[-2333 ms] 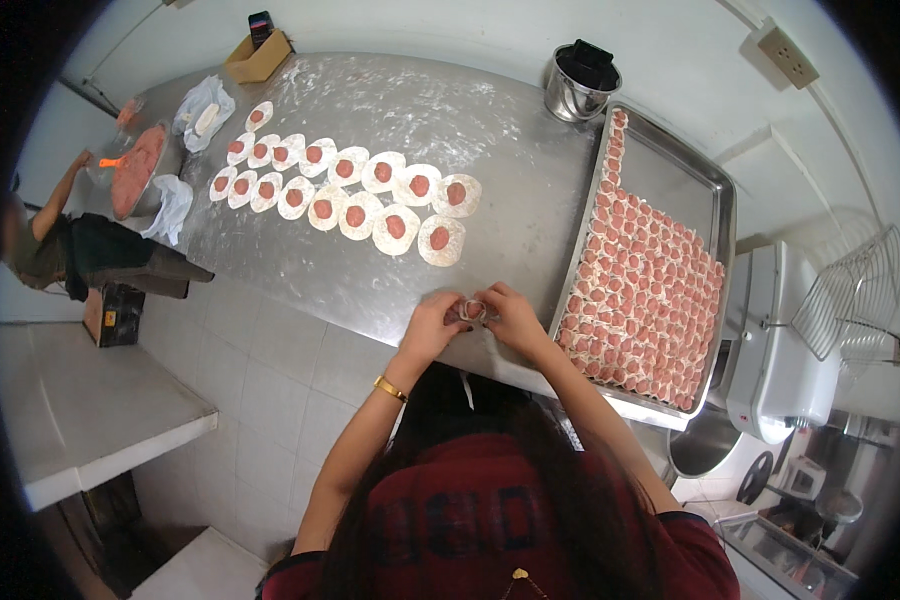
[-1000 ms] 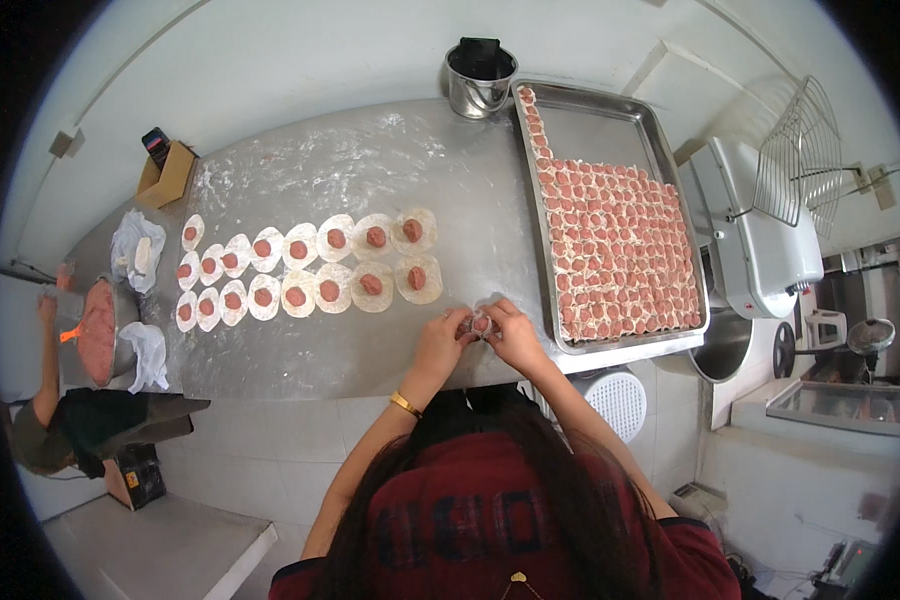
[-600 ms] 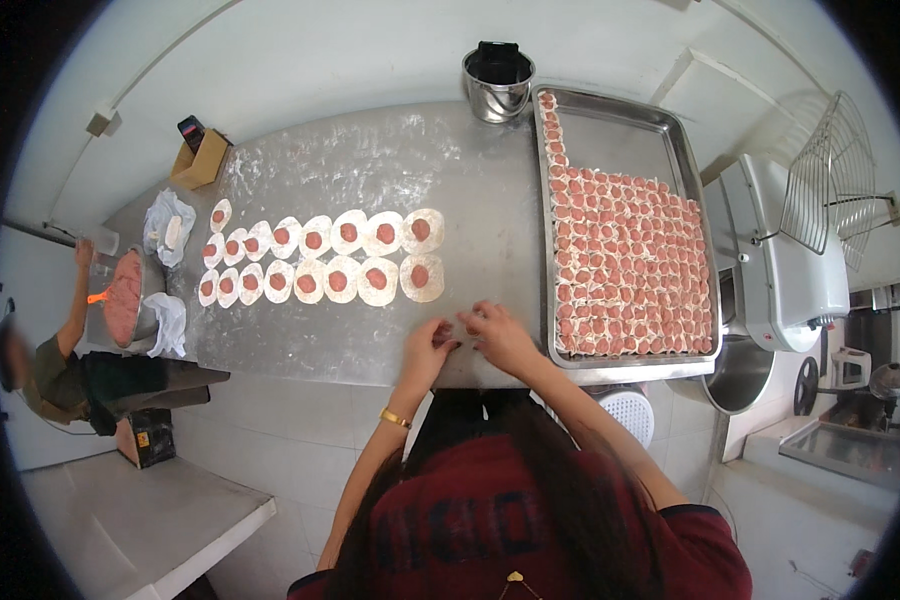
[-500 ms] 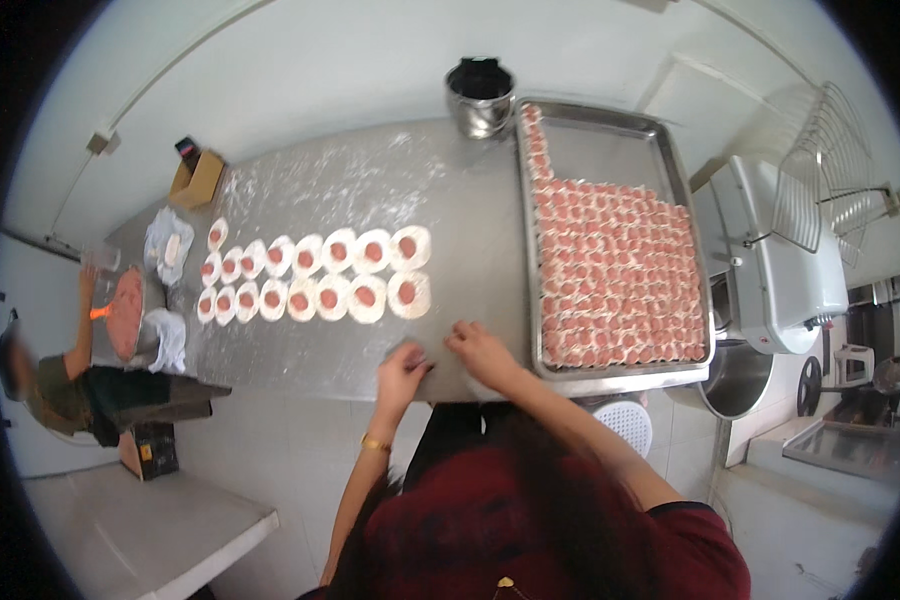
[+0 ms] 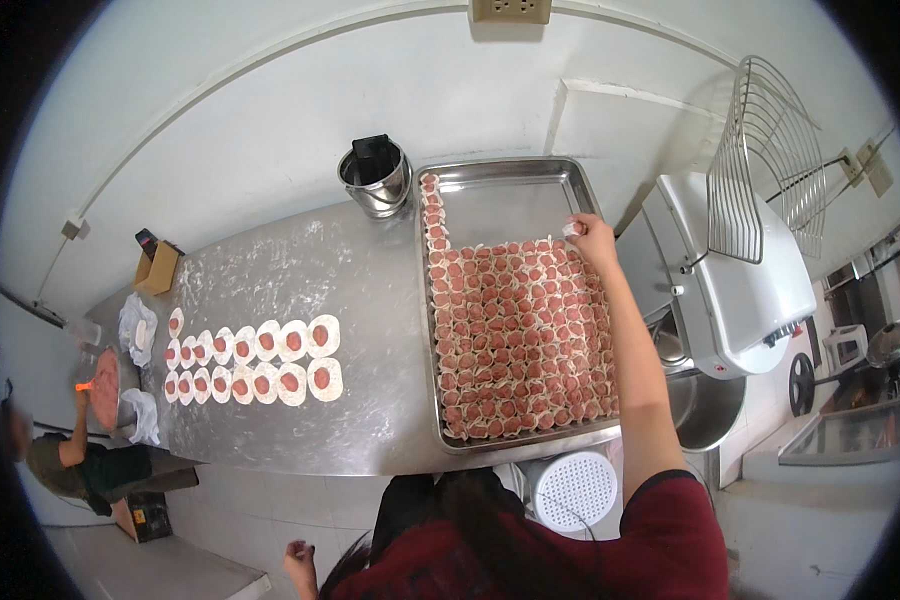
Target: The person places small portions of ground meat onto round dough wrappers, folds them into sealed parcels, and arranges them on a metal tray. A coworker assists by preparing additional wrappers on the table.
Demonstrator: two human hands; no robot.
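Observation:
My right hand point(image 5: 595, 243) pinches a small dumpling point(image 5: 573, 229) over the upper right of a large metal tray point(image 5: 500, 210). Packed rows of open-topped dumplings point(image 5: 520, 330), pink filling showing, cover most of the tray, with one column along its upper left side. My left hand point(image 5: 300, 563) hangs low, off the table's near edge, its fingers curled with nothing seen in them. Left of the tray, two rows of round white wrappers point(image 5: 324, 335), each with a lump of pink meat, lie on the floured steel table point(image 5: 370, 290).
A metal bucket point(image 5: 378, 185) stands behind the tray's left corner. At the far left a co-worker point(image 5: 80, 450) holds an orange-handled tool at a bowl of pink meat point(image 5: 105, 390). A cardboard box point(image 5: 157, 270) sits behind. Right of the tray stands a white mixer point(image 5: 730, 270) with a wire guard.
My right hand has moved from the table's near edge to the tray's far right with a dumpling. My left hand has dropped down off the table. The view has shifted rightward.

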